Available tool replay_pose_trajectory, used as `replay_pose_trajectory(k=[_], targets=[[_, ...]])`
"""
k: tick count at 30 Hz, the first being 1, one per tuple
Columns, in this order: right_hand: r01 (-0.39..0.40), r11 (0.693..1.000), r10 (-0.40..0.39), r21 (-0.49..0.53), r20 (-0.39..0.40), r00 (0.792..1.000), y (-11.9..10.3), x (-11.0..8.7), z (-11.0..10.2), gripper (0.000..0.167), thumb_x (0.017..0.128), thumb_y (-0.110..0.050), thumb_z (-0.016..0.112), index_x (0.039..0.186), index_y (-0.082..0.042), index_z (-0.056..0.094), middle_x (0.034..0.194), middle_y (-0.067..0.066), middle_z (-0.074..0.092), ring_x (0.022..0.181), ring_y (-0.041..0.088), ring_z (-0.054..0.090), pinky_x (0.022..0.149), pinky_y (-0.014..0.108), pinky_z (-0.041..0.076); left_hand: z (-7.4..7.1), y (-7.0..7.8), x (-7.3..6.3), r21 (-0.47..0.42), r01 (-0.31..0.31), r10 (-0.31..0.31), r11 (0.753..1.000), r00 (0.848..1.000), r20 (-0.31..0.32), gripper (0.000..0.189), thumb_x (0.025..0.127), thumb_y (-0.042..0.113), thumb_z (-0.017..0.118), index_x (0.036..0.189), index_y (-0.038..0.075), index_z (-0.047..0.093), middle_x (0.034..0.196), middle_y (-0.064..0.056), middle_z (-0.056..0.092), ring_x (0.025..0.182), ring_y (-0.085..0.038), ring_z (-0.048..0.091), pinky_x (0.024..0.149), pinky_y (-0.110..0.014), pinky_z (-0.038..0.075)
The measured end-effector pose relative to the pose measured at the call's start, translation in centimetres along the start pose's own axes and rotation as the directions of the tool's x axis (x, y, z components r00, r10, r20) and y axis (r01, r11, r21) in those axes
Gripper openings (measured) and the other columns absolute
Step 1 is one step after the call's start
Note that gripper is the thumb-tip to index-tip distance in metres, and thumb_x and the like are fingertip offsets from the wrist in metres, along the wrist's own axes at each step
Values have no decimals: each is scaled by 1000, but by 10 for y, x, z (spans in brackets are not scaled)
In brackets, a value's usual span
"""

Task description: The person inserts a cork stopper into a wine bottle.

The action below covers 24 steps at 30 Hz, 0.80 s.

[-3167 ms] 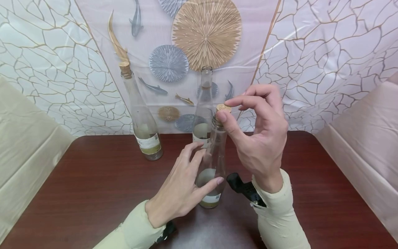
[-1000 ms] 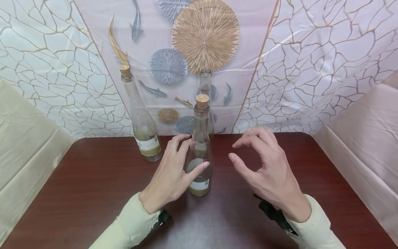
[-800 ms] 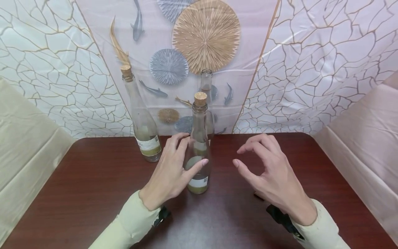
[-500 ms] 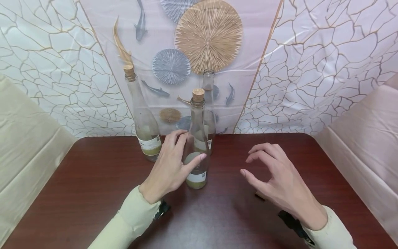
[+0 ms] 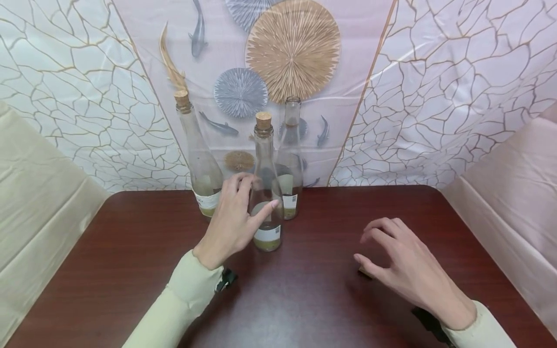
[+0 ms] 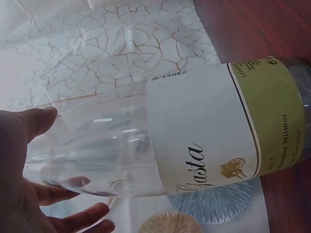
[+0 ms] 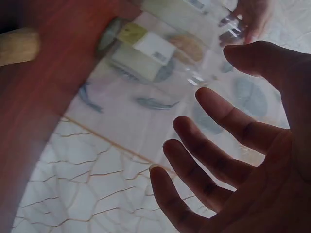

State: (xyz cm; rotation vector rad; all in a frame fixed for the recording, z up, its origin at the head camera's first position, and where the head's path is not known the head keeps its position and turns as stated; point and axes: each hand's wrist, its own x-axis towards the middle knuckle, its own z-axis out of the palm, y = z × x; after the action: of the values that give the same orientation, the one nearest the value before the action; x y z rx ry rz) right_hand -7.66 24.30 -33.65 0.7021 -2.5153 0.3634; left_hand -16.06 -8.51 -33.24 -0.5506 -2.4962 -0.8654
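My left hand holds a clear glass wine bottle around its body, thumb on the near side and fingers partly hidden behind it. A cork sits in this bottle's mouth. The left wrist view shows its white label with a green band. Whether its base touches the table cannot be told. My right hand holds nothing, its fingers loosely bent. Just beyond its thumb a loose cork lies on the table, partly hidden; the right wrist view shows this cork too.
An uncorked bottle stands close behind the held one, to its right. Another bottle, with a cork, stands at back left, partly behind my left hand. A patterned cloth hangs behind the dark red table.
Earlier my right hand pinched the cork on the near bottle; it has let go and moved right and down toward the loose cork. My left hand has moved that bottle left and back.
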Motion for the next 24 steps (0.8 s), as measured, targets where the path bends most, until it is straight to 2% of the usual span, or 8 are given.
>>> replay_pose_trajectory(k=[6,9,13,18,24], targets=[[-47,998,51,-38,87,995,14,-18,6,27,73,-34,88,89,-27,68,106,-9,62,96,12,55,76,37,48,4,-4,8,-5,37,-37,999,999,-14,55,94,48,68,130,7,57,135,-13,52,127,-34,46,105,-49,42],[-53,998,58,-44,121,991,18,-23,10,27,74,-36,88,87,-28,66,103,-11,61,94,12,56,76,37,49,5,-7,11,-5,49,-49,999,998,-31,54,95,47,69,129,7,58,135,-14,51,126,-35,46,105,-49,42],[-53,997,62,-54,167,984,22,-26,17,25,76,-38,87,83,-29,65,99,-12,59,93,12,55,74,36,50,7,-9,15,-5,53,-53,999,997,-58,57,95,46,68,131,2,56,135,-16,51,127,-36,45,106,-49,43],[-69,996,83,-62,251,965,25,-28,23,25,78,-39,86,79,-29,63,95,-11,56,87,9,50,70,31,47,10,-11,19,-10,63,-63,998,995,-76,59,97,44,68,133,-1,53,133,-19,50,125,-38,44,106,-49,44],[-89,994,106,-68,319,942,28,-30,29,27,80,-41,84,75,-35,58,91,-12,51,83,7,45,69,28,41,14,-13,26,-30,111,-112,993,991,-70,58,99,40,65,136,-1,48,135,-20,46,127,-37,39,109,-47,43]])
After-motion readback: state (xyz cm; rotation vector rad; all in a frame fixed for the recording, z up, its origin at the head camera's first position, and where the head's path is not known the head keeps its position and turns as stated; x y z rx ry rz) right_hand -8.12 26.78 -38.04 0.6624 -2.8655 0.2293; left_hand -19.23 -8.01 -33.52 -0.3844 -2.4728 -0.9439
